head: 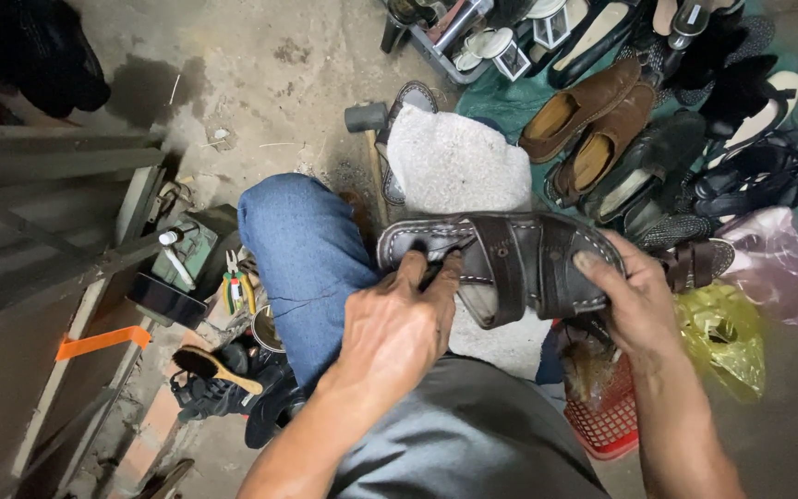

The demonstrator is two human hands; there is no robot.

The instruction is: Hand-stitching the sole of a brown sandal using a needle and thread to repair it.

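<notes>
Grey cloth of the person's lap (473,434) fills the bottom of the head view, with both forearms reaching forward over it. Just past it, the left hand (397,325) is closed on the heel end of a dark brown leather sandal (510,263), thumb and fingertips pinching at the sole's edge where a small dark tool or strap end sits; what exactly is pinched cannot be told. On the other side, the right hand (637,300) grasps the toe end of the same sandal, fingers wrapped under it and thumb lying along the stitched rim. Held this way, the sandal lies roughly level between the two hands, above the knee in blue jeans (307,249), with its wide straps facing up.

Beyond the sandal, a white towel (459,162) rests on the concrete floor (260,74), with a hammer (368,125) just beside it. To the right, a pair of brown loafers (588,125) sits among dark shoes and black sandals (759,171) on a green sheet. A yellow plastic bag (722,337) and a pink one (773,259) lie near the right wrist, and a red basket (607,416) stands below that hand. At lower left, a shoe brush (210,367) and pliers (235,286) lie beside a wooden frame (66,268).
</notes>
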